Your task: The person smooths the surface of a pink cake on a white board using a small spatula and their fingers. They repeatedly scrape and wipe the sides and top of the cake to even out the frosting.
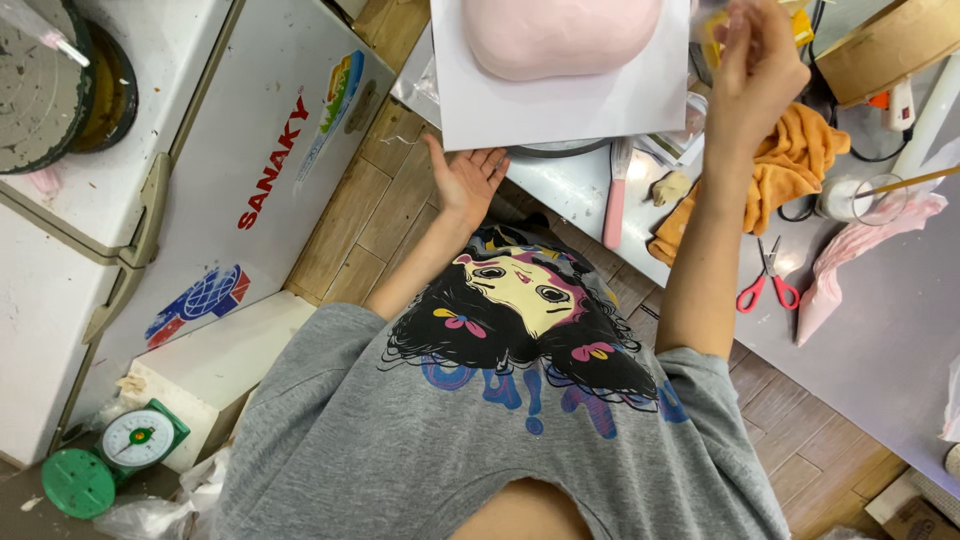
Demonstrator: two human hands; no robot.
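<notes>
The left hand (468,180) is open, with the fingers spread and the palm turned up, and it holds nothing; its fingertips reach the lower left corner of a white square board (560,105), just under its edge. On this board lies a smooth pink mound (560,35) with rounded sides, and its upper part is cut off by the frame. The right hand (757,65) is raised beside the right edge of the board, with the fingers curled together; something small and yellow (712,45) shows at the fingertips, but it is blurred, so I cannot tell if the hand really pinches it. Below this hand an orange cloth (790,160) lies crumpled on the grey table (880,330). Near the cloth, on the table, are scissors with red handles (768,280), a pink folded sheet (860,255) and a glass (858,198) with a thin wooden stick in it. Between the two arms lies a tool with a pink handle (614,205). Far to the left stands a white chest freezer (200,170), and a green kitchen scale (120,455) stands on the floor in the lower left corner.
</notes>
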